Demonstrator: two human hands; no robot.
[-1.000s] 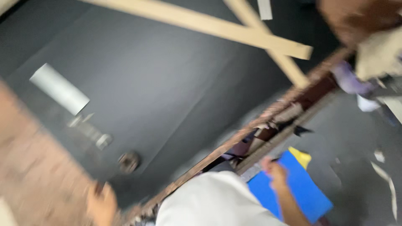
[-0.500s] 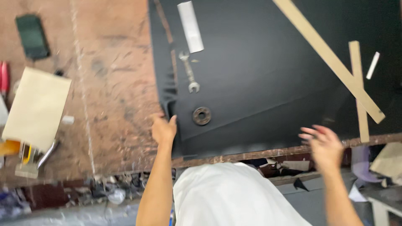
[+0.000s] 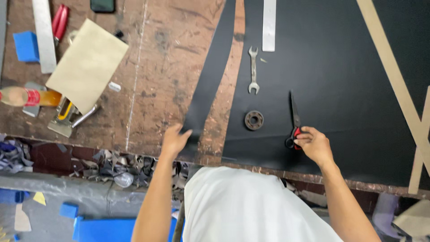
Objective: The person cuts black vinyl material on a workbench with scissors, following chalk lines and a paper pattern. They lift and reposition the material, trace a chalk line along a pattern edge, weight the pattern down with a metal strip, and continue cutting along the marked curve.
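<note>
On the worn brown counter (image 3: 152,67), a long black strip (image 3: 210,80) is already cut off the big black sheet (image 3: 331,67). Left hand (image 3: 174,140) presses it flat, fingers open; right hand (image 3: 315,144) grips red-handled scissors (image 3: 294,121).

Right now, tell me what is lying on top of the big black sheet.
On the big black sheet lie a wrench, a round bearing, a metal ruler, wooden strips and scissors touched by the right hand. Whatever is beneath it stays hidden.

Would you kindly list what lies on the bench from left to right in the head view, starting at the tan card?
Tan card → left hand → cut black strip → wrench → scissors → right hand → wooden slat.
</note>
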